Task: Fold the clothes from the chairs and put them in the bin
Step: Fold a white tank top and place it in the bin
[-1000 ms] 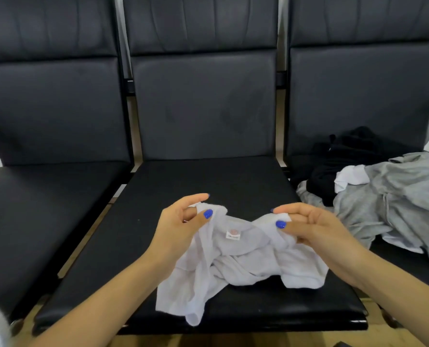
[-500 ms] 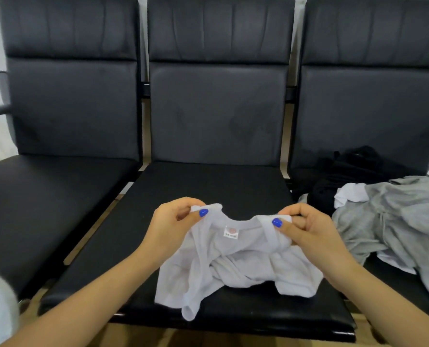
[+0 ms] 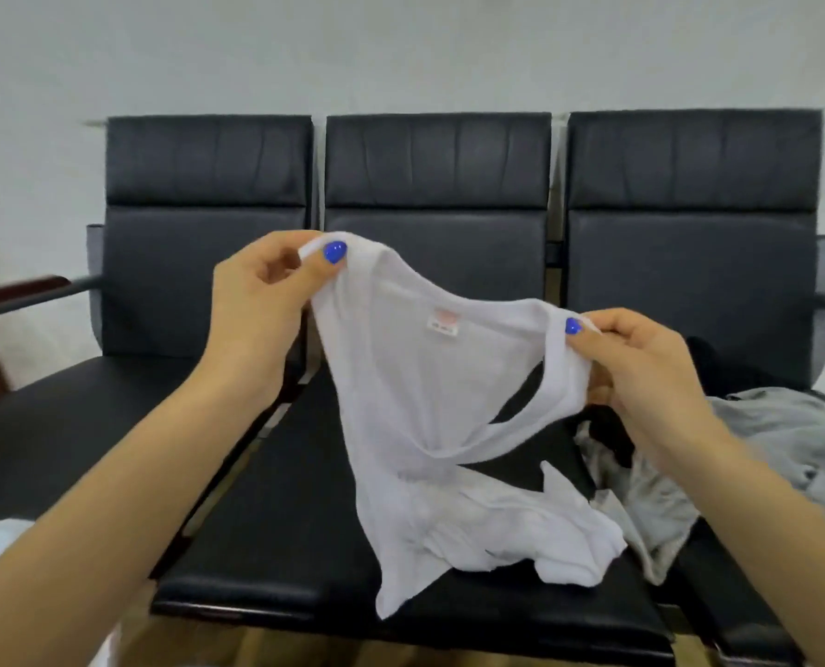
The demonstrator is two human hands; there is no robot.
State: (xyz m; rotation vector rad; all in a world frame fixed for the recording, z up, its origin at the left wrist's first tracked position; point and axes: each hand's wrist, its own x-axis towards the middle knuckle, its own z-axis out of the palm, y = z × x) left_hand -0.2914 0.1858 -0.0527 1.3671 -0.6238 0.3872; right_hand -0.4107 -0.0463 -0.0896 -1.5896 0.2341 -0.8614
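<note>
Above black chairs (image 3: 437, 291), left hand (image 3: 256, 300) and right hand (image 3: 641, 368) pinch white shirt (image 3: 425, 402) raised.

thin white cloth top (image 3: 415, 402) over black leather-look chairs (image 3: 437, 195)
the seats are showing a smooth, faintly glossy finish; grey garments (image 3: 785, 440) are looking soft and matt.

Both hands hold a white tank top (image 3: 429, 402) up by its shoulder straps; left hand (image 3: 256, 300) pinches the left strap higher, right hand (image 3: 641, 373) pinches the right strap lower. Hem end rests bunched on middle chair (image 3: 304, 536) seat. Small label (image 3: 443, 324) shows inside the neckline. Grey garment (image 3: 785, 440) and black garment (image 3: 718, 363) piled on right chair (image 3: 689, 262). Left chair (image 3: 64, 426) far left.
</note>
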